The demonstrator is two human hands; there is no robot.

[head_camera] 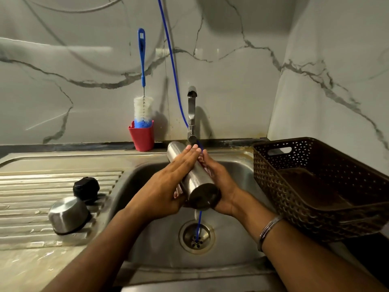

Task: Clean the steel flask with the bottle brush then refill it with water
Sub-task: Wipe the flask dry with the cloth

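A home kitchen: steel sink (147, 171) (ribbed drainboard), tap (191, 114), marble-look wall.

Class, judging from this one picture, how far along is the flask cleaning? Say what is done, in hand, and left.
Done: the steel cup and black stopper lie off on the drainboard.
In hand: the left hand lies flat against the steel flask while the right hand cradles it over the sink.
Left: the bottle brush stands unused in its red holder; refilling follows.

Flask (194, 175) over the sink (237, 171); brush (143, 98) behind-left, basket (315, 186) right.
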